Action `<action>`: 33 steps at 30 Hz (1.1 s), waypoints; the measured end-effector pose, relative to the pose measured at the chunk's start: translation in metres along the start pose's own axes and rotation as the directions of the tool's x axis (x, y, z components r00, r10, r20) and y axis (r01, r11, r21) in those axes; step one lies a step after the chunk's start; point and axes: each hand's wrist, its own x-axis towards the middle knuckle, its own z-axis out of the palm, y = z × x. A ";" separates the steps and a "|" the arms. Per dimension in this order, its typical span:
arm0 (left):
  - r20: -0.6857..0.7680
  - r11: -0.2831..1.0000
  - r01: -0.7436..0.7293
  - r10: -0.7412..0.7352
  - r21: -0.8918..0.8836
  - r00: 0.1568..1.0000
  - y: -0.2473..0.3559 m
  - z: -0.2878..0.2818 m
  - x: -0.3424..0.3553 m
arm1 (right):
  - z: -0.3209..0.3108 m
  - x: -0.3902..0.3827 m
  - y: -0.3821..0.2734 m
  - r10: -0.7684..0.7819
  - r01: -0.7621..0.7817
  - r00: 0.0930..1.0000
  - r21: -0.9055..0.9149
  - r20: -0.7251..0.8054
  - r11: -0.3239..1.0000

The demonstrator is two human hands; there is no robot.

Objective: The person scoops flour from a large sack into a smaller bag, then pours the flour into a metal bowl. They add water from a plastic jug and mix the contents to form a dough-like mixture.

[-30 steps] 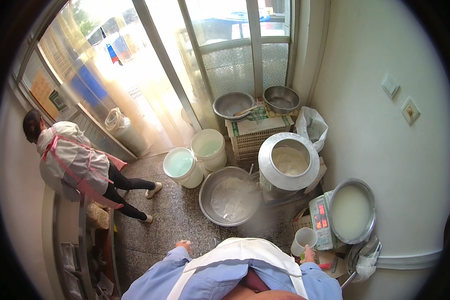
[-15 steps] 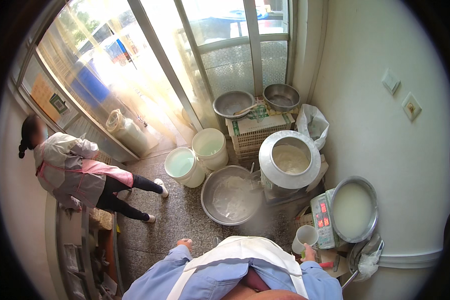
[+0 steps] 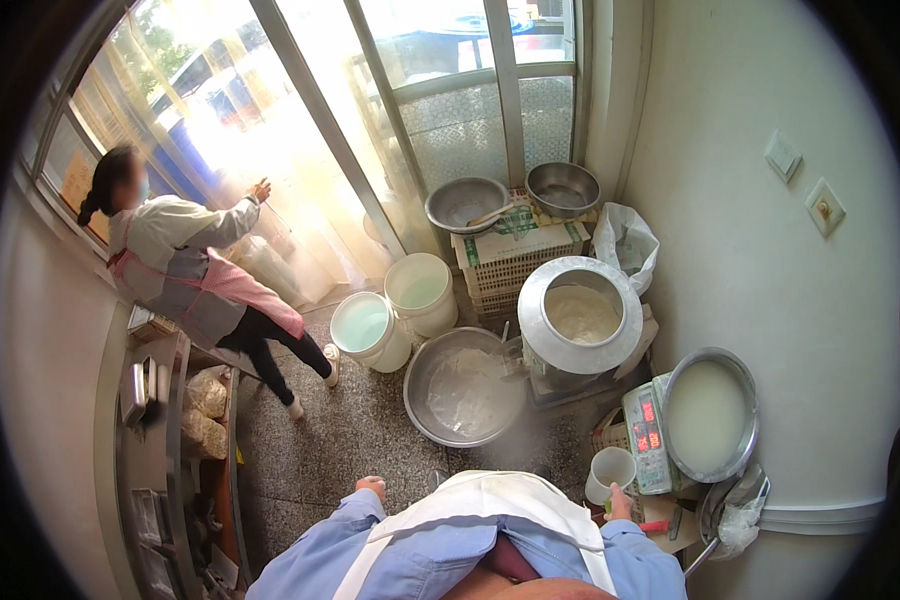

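Note:
My right hand (image 3: 620,503) is closed on the handle of a white plastic jug (image 3: 610,473), beside a digital scale (image 3: 646,440) with a lit red display. A wide metal basin of cloudy white liquid (image 3: 710,415) rests at the scale's right. My left hand (image 3: 371,487) hangs by my apron with its fingers curled and no object showing in it. In front of me on the floor stands a large metal basin (image 3: 416,414) with white powder inside. Next to that basin is a wide-rimmed metal drum (image 3: 627,345) holding a pale powdery mass.
Two white buckets (image 3: 350,352) of clear liquid stand beyond the basin. Metal bowls (image 3: 563,208) sit on stacked crates (image 3: 500,281) by the window. Another person (image 3: 192,262) in a pink apron stands at the curtained doorway. Shelves (image 3: 182,400) line the left side.
The other person has moved right and farther off, toward the doorway, and now holds an arm out at the curtain. My hands and the jug have hardly moved.

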 end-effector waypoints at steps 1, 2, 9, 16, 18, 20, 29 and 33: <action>-0.023 1.000 0.031 -0.031 0.000 0.999 0.001 0.001 -0.001 | 0.000 -0.001 0.000 -0.001 0.001 1.000 -0.004 0.005 1.000; 0.000 1.000 0.006 -0.006 0.001 1.000 0.001 0.002 -0.002 | 0.000 -0.001 -0.001 0.000 0.000 1.000 -0.008 -0.006 1.000; -0.002 0.975 -0.093 0.095 0.203 0.995 -0.001 0.003 0.001 | 0.003 0.005 0.000 -0.145 0.145 0.989 -0.005 0.024 0.989; 0.095 0.976 -0.008 -0.013 0.218 0.995 -0.015 -0.031 0.054 | 0.009 0.041 0.029 -0.406 0.404 0.914 -0.111 0.010 0.908; 0.163 0.958 -0.109 0.067 0.264 0.984 -0.019 -0.044 0.078 | 0.006 0.042 0.039 -0.448 0.452 0.891 -0.060 0.076 0.890; 0.251 0.897 -0.146 0.041 0.417 0.967 -0.017 -0.068 0.091 | 0.006 0.037 0.040 -0.348 0.340 0.937 -0.199 -0.008 0.919; 0.290 0.943 -0.179 0.094 0.282 0.953 0.004 -0.068 0.115 | 0.018 0.008 0.032 -0.301 0.271 0.950 -0.261 -0.083 0.926; 0.303 0.972 -0.138 0.076 0.189 0.950 0.010 -0.060 0.114 | 0.013 -0.001 0.033 -0.225 0.192 0.970 -0.274 -0.093 0.943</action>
